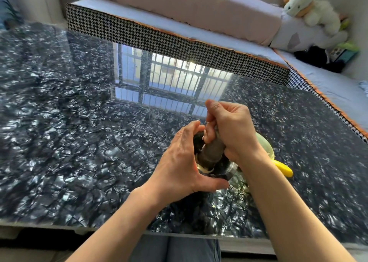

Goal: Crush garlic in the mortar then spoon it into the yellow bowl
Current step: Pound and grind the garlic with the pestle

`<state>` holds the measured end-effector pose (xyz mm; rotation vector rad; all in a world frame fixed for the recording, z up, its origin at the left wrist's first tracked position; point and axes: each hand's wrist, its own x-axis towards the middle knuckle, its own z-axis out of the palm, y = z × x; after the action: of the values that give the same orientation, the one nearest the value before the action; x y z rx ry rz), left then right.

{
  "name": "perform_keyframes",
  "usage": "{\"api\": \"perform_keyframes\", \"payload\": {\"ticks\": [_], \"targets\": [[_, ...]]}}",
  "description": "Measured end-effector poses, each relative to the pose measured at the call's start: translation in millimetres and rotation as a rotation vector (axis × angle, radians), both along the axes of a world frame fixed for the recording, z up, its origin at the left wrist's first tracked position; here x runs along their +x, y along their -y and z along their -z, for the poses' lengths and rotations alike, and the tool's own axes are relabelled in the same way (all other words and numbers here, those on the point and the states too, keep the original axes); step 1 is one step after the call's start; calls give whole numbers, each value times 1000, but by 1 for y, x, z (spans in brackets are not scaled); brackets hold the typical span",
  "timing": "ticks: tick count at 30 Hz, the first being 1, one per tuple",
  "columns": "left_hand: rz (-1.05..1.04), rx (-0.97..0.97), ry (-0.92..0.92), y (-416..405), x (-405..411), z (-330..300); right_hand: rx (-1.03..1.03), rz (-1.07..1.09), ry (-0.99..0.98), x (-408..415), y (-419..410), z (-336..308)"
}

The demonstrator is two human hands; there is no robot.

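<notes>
mortar [223, 167] on glossy dark marble table [79, 122]

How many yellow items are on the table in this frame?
2. A pale yellow bowl sits behind the right hand, mostly hidden by it. A bright yellow handle, perhaps the spoon's, pokes out beside the right wrist. Others may be hidden behind the hands.

The dark mortar [227, 171] stands upright on the table, mostly hidden, its rim showing at the near side — pale garlic [205, 169] lies inside against the wall at about 7 o'clock. The grey-brown pestle [212, 152] leans into it, head down, handle tilted toward 1 o'clock. The yellow bowl [267, 149] sits just beside the mortar at 3 o'clock — a yellow handle [283, 169] juts out at 4 o'clock
</notes>
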<state>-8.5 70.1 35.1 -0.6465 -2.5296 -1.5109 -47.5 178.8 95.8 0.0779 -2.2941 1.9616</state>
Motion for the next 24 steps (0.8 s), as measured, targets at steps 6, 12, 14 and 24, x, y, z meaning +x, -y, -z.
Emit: {"api": "perform_keyframes", "payload": {"ticks": [6,12,14,24], "targets": [[9,-11,1,0,-2,3,-70,-23,-159,2,-4,-30],[-21,23,0,-1,-2,2,180,-52,-97,3,8,12],[-12,21,3,-1,-1,2,135,-25,-74,2,5,3],[-19,14,0,-1,-2,1,142,-31,-134,5,4,7]]}}
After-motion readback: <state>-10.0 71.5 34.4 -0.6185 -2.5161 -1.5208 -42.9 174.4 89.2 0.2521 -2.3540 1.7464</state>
